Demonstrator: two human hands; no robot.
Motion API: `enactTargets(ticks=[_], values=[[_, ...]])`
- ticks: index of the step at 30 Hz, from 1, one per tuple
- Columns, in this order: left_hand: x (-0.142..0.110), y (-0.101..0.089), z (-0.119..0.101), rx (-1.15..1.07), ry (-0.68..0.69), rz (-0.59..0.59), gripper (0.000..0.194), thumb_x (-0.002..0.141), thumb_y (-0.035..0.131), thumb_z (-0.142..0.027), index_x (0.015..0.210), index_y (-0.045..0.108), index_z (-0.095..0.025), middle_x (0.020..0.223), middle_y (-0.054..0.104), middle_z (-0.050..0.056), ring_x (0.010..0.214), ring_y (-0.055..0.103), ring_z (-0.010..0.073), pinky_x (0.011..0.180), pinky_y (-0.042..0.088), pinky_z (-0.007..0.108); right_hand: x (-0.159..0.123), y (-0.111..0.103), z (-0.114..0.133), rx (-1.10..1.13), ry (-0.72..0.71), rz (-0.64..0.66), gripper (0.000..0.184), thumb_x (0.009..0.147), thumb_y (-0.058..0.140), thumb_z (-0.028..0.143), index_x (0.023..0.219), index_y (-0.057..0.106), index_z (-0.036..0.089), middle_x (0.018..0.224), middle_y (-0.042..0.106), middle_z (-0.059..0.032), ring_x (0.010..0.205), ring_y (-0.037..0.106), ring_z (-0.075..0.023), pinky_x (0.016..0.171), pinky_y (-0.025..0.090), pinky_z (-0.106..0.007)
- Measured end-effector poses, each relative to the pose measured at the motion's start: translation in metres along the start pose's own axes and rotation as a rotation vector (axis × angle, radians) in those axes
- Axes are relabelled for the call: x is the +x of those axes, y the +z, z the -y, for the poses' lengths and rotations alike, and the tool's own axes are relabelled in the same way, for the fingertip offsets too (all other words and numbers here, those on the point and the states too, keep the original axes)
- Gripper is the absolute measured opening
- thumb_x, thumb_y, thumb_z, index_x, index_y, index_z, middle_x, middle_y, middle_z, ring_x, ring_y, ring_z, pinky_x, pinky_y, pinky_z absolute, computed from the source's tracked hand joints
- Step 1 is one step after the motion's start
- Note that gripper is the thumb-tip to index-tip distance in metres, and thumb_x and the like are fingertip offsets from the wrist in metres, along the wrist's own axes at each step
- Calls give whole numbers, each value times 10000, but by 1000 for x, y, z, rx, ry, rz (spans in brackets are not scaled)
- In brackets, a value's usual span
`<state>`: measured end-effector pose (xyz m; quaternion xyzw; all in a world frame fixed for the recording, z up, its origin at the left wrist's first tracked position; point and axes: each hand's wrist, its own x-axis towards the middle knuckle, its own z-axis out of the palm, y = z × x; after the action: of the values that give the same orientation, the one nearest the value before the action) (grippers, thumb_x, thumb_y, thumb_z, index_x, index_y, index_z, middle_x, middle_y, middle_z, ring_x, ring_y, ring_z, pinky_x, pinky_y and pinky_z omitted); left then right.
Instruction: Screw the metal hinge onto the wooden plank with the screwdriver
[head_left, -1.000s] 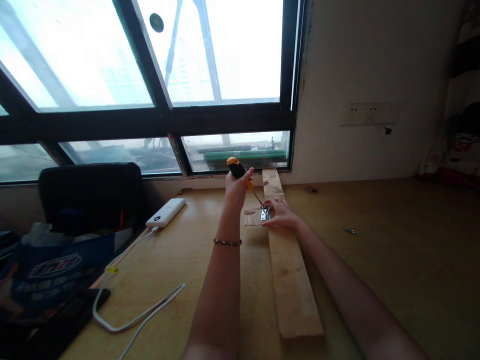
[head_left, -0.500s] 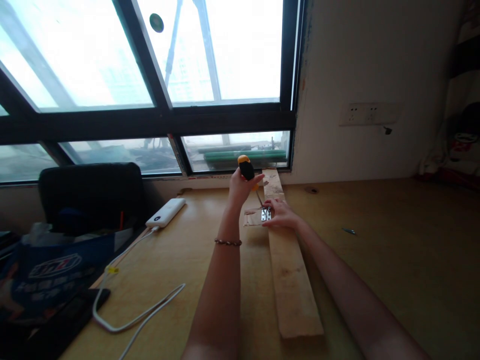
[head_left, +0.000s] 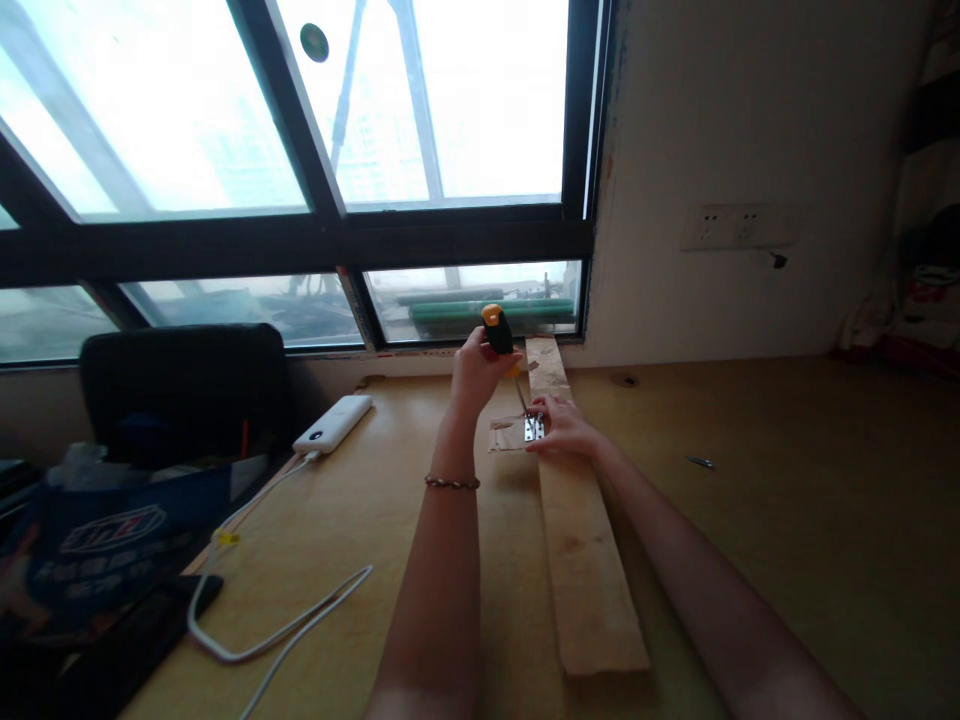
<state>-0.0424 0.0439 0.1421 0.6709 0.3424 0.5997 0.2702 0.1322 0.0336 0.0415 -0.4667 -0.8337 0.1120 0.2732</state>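
My left hand (head_left: pixel 477 368) is closed around the black and yellow handle of a screwdriver (head_left: pixel 496 330). The screwdriver leans, its shaft running down to a small silver hinge (head_left: pixel 533 429). That hinge lies across a long wooden board (head_left: pixel 589 560) and a thin, small wood piece (head_left: pixel 507 434) at the board's left side. My right hand (head_left: pixel 564 428) rests on the board, thumb and fingers around the hinge's right side, pressing or holding it. Whether the screwdriver tip sits in a screw is too small to tell.
On the table (head_left: pixel 750 560), a white power bank (head_left: pixel 333 424) with a white cable (head_left: pixel 277 640) lies to the left. A small metal item (head_left: pixel 700 462) lies at right. A black chair (head_left: pixel 184 390) and blue bag (head_left: pixel 112 540) stand beyond the left edge; a window and wall are behind.
My left hand has shifted slightly, and the screwdriver handle has turned and moved a little up and right. My right hand stays at the hinge.
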Motion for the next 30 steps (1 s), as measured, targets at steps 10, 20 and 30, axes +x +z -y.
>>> enactTargets(ticks=[10, 20, 30], values=[[-1, 19, 8, -63, 40, -32, 491, 612, 687, -271, 963, 350, -203, 671, 509, -54, 572, 545, 96, 573, 464, 252, 1, 0, 0, 6, 4, 1, 708, 498, 726, 536, 1076, 505, 191, 1131, 570, -84, 1073, 473, -257, 891, 346, -398], [-4, 12, 3, 354, 46, -203, 413, 481, 770, -357, 782, 557, -171, 632, 542, -17, 606, 499, 123, 563, 384, 233, 1, -1, 2, 8, 21, 7, 716, 484, 730, 539, 1072, 508, 196, 1136, 572, -83, 1073, 462, -256, 895, 338, -401], [-4, 11, -1, 433, 41, -97, 339, 507, 740, -348, 734, 558, -173, 627, 563, -12, 551, 474, 110, 507, 325, 214, 0, -2, 4, 4, 15, 6, 704, 491, 725, 542, 1059, 502, 190, 1140, 565, -83, 1066, 467, -254, 888, 332, -397]])
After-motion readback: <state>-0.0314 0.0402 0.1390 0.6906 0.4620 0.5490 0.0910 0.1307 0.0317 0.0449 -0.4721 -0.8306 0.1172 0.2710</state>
